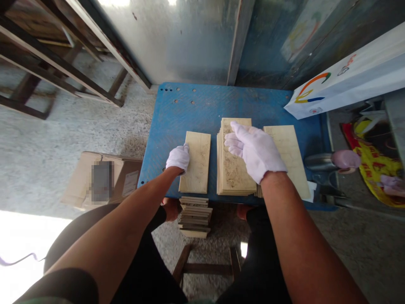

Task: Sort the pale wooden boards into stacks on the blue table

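Observation:
Both my hands wear white gloves. My left hand (178, 157) grips the left edge of a single pale wooden board (196, 169) lying flat on the blue table (196, 107). My right hand (255, 150) rests flat, fingers spread, on top of a stack of similar boards (232, 175) in the middle of the table. Another pile of boards (289, 147) lies just right of that stack, partly hidden by my right forearm. A further stack of boards (194, 215) sits below the table's near edge, between my knees.
A cardboard box (101, 179) lies on the concrete floor at the left. A white bag with coloured print (351, 76) leans at the table's back right. A metal flask with a pink cap (332, 160) and yellow-red cloth (373, 164) lie at the right. Wooden frames (57, 59) stand far left.

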Tool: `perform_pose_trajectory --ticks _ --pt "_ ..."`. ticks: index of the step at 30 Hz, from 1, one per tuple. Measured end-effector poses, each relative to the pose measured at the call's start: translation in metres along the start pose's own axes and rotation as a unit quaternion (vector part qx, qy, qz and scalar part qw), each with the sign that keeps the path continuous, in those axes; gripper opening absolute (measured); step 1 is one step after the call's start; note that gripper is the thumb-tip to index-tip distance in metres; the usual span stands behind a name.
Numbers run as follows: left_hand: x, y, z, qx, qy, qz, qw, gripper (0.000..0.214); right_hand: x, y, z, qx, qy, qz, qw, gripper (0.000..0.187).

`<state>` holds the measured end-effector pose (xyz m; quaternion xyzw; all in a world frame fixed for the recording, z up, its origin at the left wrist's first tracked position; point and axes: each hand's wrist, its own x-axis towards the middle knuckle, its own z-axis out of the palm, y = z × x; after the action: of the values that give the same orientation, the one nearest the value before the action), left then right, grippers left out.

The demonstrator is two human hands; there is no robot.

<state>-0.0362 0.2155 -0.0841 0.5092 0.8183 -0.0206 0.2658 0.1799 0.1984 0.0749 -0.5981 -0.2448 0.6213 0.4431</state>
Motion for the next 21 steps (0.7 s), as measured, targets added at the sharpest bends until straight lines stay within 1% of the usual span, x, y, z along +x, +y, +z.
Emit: perform_pose_trajectory --ticks 3,5,9,12,14,15,18,20,21 --pt "0.002 0.000 -0.007 0.047 -0.034 0.030 0.998 0.048 0.000 -0.001 0.000 -0.008 0.002 -0.004 1.000 0.035" --pt "0.001 -0.001 -0.010 0.069 -0.040 0.043 0.996 0.045 -0.002 -0.003 0.001 -0.010 0.010 -0.001 1.000 0.031" --pt "-0.007 -0.006 -0.012 0.077 -0.021 0.086 0.993 0.041 -0.007 -0.010 0.004 -0.012 0.029 0.019 0.999 0.026" --pt "-0.012 -0.010 -0.015 0.084 0.016 0.111 0.990 0.042 -0.011 -0.014 0.005 -0.014 0.034 0.021 0.999 0.023" --pt "-0.013 -0.011 -0.020 0.100 0.026 0.112 0.988 0.044 -0.013 -0.015 0.005 -0.018 0.036 0.014 0.999 0.022" --pt "-0.013 -0.012 -0.024 0.111 0.021 0.110 0.988 0.045 -0.013 -0.015 0.005 -0.018 0.036 0.010 0.999 0.022" --pt "-0.016 -0.014 -0.034 0.140 -0.007 0.097 0.985 0.048 -0.014 -0.013 0.004 -0.013 0.033 -0.002 0.999 0.023" --pt "-0.025 -0.018 -0.037 0.148 -0.028 0.081 0.985 0.049 -0.013 -0.013 0.004 -0.017 0.030 -0.011 0.999 0.022" --pt "-0.032 -0.021 -0.037 0.151 -0.049 0.074 0.985 0.049 -0.013 -0.014 0.004 -0.021 0.029 -0.015 0.999 0.023"
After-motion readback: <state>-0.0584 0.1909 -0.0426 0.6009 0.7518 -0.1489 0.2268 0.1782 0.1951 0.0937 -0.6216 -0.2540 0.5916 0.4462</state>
